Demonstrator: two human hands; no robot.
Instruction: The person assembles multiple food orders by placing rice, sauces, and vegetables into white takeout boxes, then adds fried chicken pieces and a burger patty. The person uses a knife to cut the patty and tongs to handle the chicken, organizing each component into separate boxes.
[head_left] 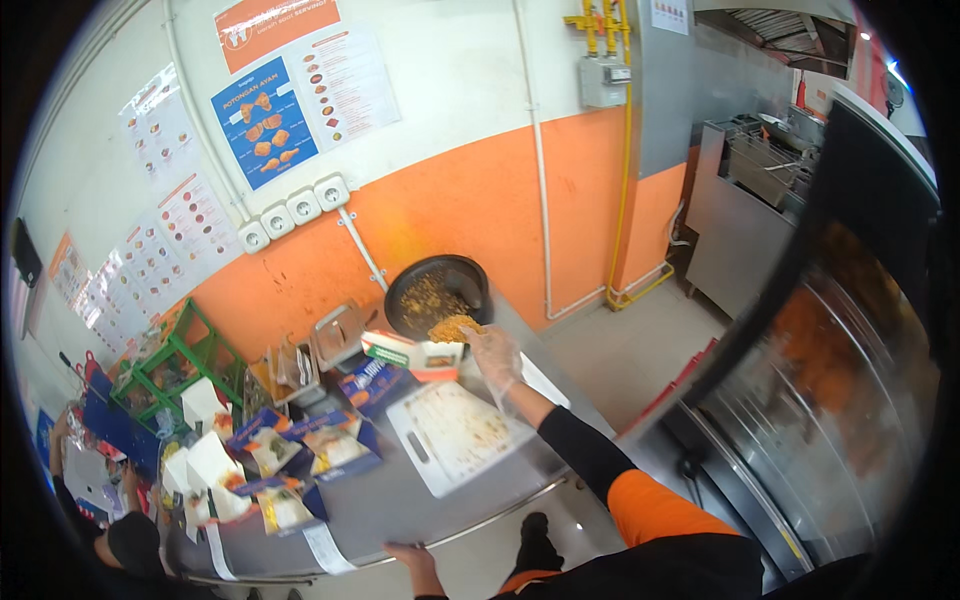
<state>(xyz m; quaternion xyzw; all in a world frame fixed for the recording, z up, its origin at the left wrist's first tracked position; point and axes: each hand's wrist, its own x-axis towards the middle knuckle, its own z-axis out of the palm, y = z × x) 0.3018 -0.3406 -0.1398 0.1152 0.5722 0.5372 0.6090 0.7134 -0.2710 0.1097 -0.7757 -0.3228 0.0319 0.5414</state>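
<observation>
My right hand [497,358], in a clear plastic glove, grips a piece of breaded fried chicken [456,328] between its fingers. The chicken is at the top of an open white and orange takeaway box [438,360]; whether it touches the box I cannot tell. Just behind is a wide black bowl [410,318] with a brown, crumbly mix inside. A stained white cutting board [460,434] lies below the box, partly under my right wrist. My left hand [408,556] is bare, low by the counter's front edge, its fingers stretched out and holding nothing.
Blue boxes of rice [337,447] and white open boxes [208,465] crowd the counter's left. Behind them stand metal containers [338,338] and green crates [195,360]. A glass display case [820,400] is at right, a fryer [765,160] farther back. Another person [133,545] works at lower left.
</observation>
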